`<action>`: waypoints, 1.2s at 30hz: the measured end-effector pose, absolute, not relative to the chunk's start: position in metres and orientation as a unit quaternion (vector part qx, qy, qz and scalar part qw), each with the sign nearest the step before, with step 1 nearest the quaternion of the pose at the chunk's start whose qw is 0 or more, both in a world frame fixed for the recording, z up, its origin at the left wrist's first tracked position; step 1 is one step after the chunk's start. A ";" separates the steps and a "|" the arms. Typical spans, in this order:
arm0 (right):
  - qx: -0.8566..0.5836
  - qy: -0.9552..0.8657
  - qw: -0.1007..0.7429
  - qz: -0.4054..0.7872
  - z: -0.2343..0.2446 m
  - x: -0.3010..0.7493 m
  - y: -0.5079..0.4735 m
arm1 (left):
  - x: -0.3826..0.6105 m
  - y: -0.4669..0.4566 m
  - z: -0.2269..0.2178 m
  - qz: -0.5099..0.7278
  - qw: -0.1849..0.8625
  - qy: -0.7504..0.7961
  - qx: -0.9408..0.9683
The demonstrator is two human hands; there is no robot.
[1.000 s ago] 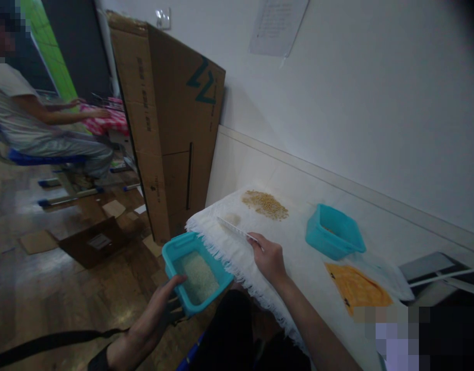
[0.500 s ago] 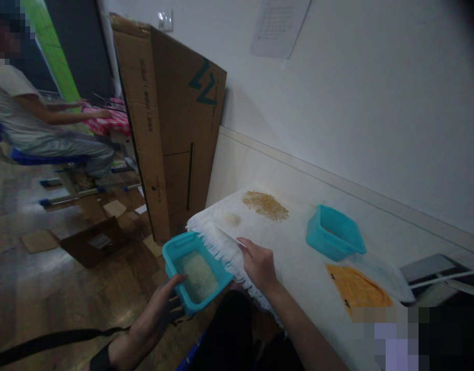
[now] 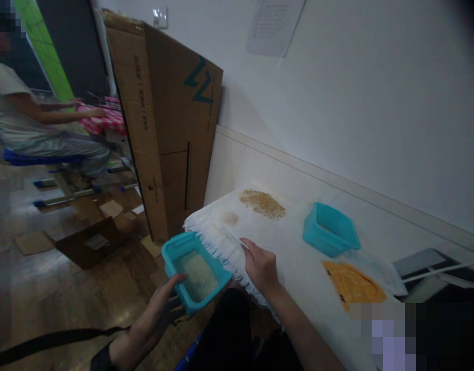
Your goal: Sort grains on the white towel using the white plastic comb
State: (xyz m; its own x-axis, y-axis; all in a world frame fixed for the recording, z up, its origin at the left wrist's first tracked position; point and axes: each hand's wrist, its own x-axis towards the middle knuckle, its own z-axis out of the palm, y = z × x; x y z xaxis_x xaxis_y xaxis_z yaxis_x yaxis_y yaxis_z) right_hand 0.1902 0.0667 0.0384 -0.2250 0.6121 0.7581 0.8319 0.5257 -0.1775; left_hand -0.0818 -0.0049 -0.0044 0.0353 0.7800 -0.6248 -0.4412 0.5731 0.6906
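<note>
Turquoise tub holds pale grains; farther tub, brownish bits.

Turquoise rectangular tub, open-topped, held just beside fringed edge of white cloth; pale grains inside. Thin white strip slanting over cloth, near small pale grain heap.

Left hand left of black-clad knee, clasping, thumb uppermost; right hand right of knee, pinching.

Workroom with seated co-worker, cardboard box
</note>
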 end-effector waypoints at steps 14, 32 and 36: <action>-0.530 -0.705 0.472 -0.005 0.053 0.190 0.055 | -0.077 -0.007 0.016 0.448 0.694 0.543 0.150; -0.590 -0.321 0.601 0.433 0.040 0.228 0.040 | -0.068 -0.008 0.020 0.432 0.695 0.553 0.158; -0.580 -0.367 0.572 0.450 0.042 0.225 0.035 | -0.068 -0.010 0.032 0.446 0.694 0.542 0.163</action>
State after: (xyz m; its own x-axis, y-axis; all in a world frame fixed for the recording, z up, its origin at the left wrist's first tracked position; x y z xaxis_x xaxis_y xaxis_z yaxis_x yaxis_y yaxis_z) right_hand 0.2254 0.0353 0.0422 0.3253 0.9401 -0.1016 -0.0884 -0.0767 -0.9931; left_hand -0.0681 -0.0103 0.0319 0.0158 0.7951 -0.6063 -0.4425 0.5493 0.7088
